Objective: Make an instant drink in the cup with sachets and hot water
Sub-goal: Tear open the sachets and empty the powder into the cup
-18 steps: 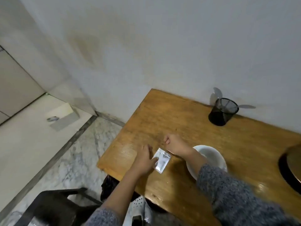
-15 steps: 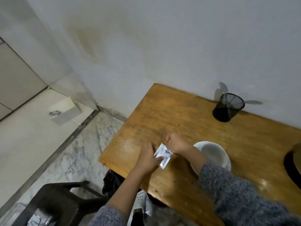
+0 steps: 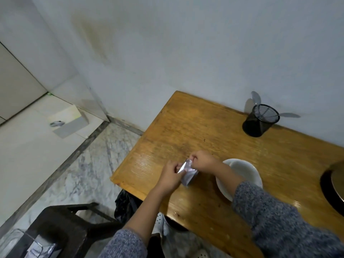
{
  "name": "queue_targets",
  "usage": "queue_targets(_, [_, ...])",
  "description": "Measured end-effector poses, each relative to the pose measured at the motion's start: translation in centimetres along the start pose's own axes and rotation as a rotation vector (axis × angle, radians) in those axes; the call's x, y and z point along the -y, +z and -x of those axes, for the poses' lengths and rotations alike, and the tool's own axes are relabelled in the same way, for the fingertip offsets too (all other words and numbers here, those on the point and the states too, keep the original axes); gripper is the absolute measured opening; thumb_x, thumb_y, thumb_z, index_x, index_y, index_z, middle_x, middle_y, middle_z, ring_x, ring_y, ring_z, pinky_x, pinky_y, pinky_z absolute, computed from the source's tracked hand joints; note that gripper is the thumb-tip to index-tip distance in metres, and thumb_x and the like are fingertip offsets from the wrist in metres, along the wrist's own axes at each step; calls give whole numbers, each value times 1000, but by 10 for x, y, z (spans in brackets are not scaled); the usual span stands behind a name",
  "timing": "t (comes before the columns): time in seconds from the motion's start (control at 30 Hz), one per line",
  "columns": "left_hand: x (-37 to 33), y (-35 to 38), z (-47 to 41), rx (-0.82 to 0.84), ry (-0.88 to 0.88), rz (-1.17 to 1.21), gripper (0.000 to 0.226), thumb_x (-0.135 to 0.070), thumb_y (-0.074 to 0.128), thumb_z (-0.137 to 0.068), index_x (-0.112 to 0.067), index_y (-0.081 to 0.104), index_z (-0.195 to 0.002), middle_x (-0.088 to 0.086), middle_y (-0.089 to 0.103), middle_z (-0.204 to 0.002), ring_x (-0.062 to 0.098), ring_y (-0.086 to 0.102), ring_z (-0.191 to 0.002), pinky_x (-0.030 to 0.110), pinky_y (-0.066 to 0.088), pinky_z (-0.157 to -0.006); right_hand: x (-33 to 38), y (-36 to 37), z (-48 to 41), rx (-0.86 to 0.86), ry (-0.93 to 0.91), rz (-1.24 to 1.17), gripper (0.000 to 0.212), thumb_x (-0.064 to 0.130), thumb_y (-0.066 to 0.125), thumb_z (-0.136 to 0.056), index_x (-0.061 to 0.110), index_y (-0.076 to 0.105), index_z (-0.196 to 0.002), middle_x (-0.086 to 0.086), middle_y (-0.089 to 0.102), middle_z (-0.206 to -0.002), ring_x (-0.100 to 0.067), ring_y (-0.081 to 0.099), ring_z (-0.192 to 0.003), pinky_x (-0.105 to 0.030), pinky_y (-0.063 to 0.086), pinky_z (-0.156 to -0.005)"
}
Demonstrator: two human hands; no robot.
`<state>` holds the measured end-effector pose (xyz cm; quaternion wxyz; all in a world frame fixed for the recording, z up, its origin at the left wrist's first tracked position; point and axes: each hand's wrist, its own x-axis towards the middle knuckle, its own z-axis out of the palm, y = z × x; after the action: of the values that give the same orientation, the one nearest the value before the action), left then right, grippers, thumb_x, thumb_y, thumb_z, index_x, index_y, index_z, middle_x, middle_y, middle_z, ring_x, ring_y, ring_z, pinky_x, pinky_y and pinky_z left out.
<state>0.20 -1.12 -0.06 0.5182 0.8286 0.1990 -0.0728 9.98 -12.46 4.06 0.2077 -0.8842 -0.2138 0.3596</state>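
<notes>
A small silver sachet (image 3: 188,174) is held just above the wooden table (image 3: 204,131) near its front left part. My left hand (image 3: 170,175) pinches the sachet's left side and my right hand (image 3: 202,161) pinches its top edge, so both hands are shut on it. The top of the sachet looks crumpled between my fingers. A white cup (image 3: 245,174) stands just right of my hands, partly hidden by my right forearm; what it holds cannot be made out.
A black mesh holder (image 3: 260,121) with plastic spoons stands at the back by the wall. A dark round appliance (image 3: 333,185) sits at the table's right edge. A dark stool (image 3: 61,226) stands on the marble floor at lower left, a black bag (image 3: 123,205) under the table.
The sachet was lying against the table under my left hand; now both hands grip it and its top is bent up. The camera has tilted slightly.
</notes>
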Motion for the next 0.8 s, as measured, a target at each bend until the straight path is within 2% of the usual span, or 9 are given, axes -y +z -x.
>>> queue_targets(0.07, [-11, -7, 4, -2, 55, 144, 27, -22, 56, -88, -27, 52, -62, -5, 46, -66, 6, 42, -63, 23, 31, -56, 6, -20, 11, 22, -48, -18, 12, 4, 49, -83, 6, 61, -86, -8, 54, -80, -20, 47, -74, -30, 33, -57])
queue_targets(0.13, [-27, -15, 7, 32, 129, 201, 24, -19, 54, -90, -25, 57, -67, -6, 48, -63, -1, 42, -57, 17, 31, -55, 14, -41, 24, 27, -95, -34, 9, 9, 52, -85, 11, 61, -87, -3, 55, -79, -17, 50, -73, -30, 37, -62])
queue_targets(0.23, [-56, -25, 5, 84, 214, 242, 22, -16, 56, -90, -24, 60, -70, -1, 48, -63, 3, 41, -57, 17, 31, -53, 23, -71, 47, -22, -162, -40, 7, 10, 54, -89, 15, 59, -89, 8, 53, -73, -8, 50, -66, -21, 40, -59])
queue_targets(0.3, [-76, -29, 1, 102, 257, 256, 22, -14, 57, -89, -26, 61, -70, -3, 49, -62, 7, 42, -59, 20, 32, -54, 25, -90, 60, -92, -188, -26, 12, 8, 55, -88, 20, 59, -86, 11, 53, -71, -9, 51, -66, -22, 42, -61])
queue_targets(0.4, [-109, -31, -4, 85, 304, 264, 15, -11, 58, -88, -22, 64, -78, -5, 55, -66, 8, 46, -61, 20, 36, -57, 21, -114, 78, -174, -194, -30, 27, 6, 55, -84, 31, 55, -74, 8, 57, -69, -15, 52, -69, -31, 43, -68])
queue_targets(0.53, [-149, -27, -11, 34, 402, 228, 13, -12, 57, -88, -7, 68, -93, 1, 64, -81, 4, 54, -72, 8, 42, -62, 15, -141, 103, -277, -216, -79, 11, 8, 58, -83, 19, 58, -80, 0, 59, -72, -13, 56, -62, -30, 48, -69])
queue_targets(0.67, [-183, -19, -14, 52, 469, 233, 10, -13, 57, -88, -12, 67, -88, -5, 64, -77, 1, 56, -70, 12, 43, -66, 7, -160, 120, -424, -223, -134, 17, 2, 60, -79, 19, 58, -77, -1, 58, -64, -12, 57, -56, -30, 48, -67])
queue_targets(0.73, [-196, -13, -16, 46, 486, 242, 9, -12, 58, -87, -14, 67, -86, -4, 64, -75, -3, 56, -66, 18, 44, -68, 4, -166, 128, -473, -226, -145, 20, 2, 61, -79, 21, 56, -75, -6, 61, -65, -11, 59, -54, -28, 48, -64])
queue_targets(0.8, [-206, -8, -18, 24, 494, 241, 9, -12, 58, -87, -12, 67, -85, 0, 64, -75, -5, 55, -63, 16, 43, -67, 1, -171, 135, -508, -237, -141, 16, 6, 63, -81, 21, 57, -77, -8, 63, -69, -10, 59, -54, -25, 46, -63])
